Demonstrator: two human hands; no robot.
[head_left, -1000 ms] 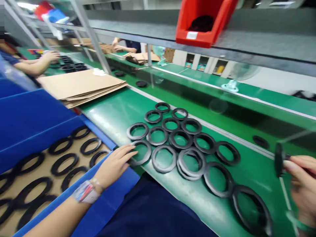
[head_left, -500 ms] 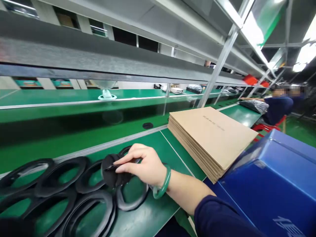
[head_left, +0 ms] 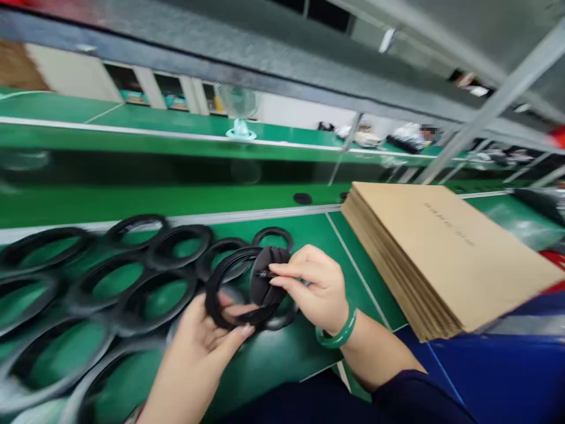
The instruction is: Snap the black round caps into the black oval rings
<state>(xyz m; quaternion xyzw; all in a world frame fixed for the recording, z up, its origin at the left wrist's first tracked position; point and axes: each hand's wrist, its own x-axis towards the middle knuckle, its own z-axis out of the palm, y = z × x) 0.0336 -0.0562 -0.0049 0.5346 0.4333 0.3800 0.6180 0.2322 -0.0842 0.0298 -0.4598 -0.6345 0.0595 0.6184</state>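
My left hand (head_left: pixel 203 337) holds a black ring cushion (head_left: pixel 226 288) by its lower edge, above the green bench (head_left: pixel 273 359). My right hand (head_left: pixel 314 288), with a green bangle on the wrist, pinches a round black part (head_left: pixel 265 281) and presses it against that ring. Several more black rings (head_left: pixel 132 277) lie flat on the bench to the left, partly blurred by motion.
A stack of flat brown cardboard sheets (head_left: pixel 441 247) lies on the bench to the right. A blue bin (head_left: pixel 498 377) sits at the lower right. A small white fan (head_left: pixel 241 115) stands on the far green bench. A metal shelf (head_left: pixel 265 70) runs overhead.
My left hand has come into view and taken up a ring. My right hand has brought the black part against it. The view has swung back to the left.
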